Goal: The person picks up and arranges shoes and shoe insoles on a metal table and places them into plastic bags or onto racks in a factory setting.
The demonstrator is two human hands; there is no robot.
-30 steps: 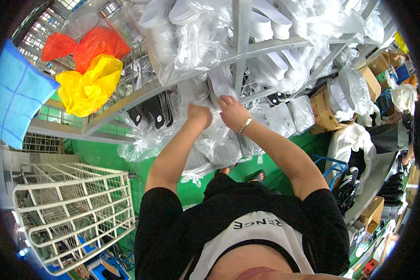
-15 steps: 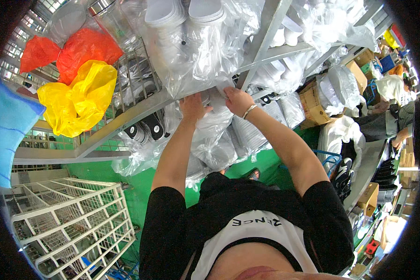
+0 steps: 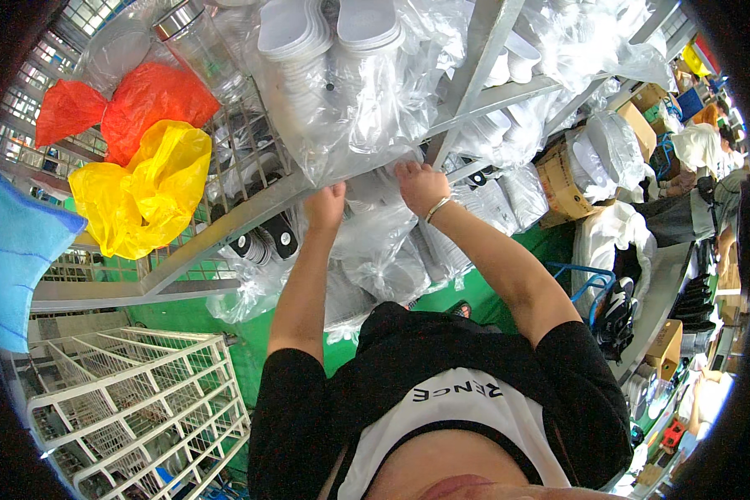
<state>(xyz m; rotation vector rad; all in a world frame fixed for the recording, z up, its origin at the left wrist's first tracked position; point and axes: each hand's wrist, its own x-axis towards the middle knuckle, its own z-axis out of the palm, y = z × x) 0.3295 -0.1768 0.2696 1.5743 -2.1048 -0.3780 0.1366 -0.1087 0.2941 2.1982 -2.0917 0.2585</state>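
Note:
Both my hands are at the front rail of a metal shelf (image 3: 267,198), on a clear plastic bag (image 3: 375,229) that lies below the rail. My left hand (image 3: 325,206) is curled closed on the bag's left side. On its right side, my right hand (image 3: 422,188), with a bracelet at the wrist, has bent fingers closed on the plastic near a shelf post; its fingertips are partly hidden. Above the rail stand stacks of white insoles (image 3: 371,67) in clear bags. Left of my left hand are dark insoles with white round spots (image 3: 279,236).
A yellow plastic bag (image 3: 146,196), a red plastic bag (image 3: 162,104) and a lidded jar (image 3: 198,46) rest on the shelf at left. A white wire rack (image 3: 142,400) stands at lower left. Cardboard boxes (image 3: 565,179), a blue-framed trolley (image 3: 587,287) and other people are at right.
My left hand has gone from spread fingers on the bag to a closed grip, slightly lower and further left. My right hand has shifted slightly left and its fingers have curled more.

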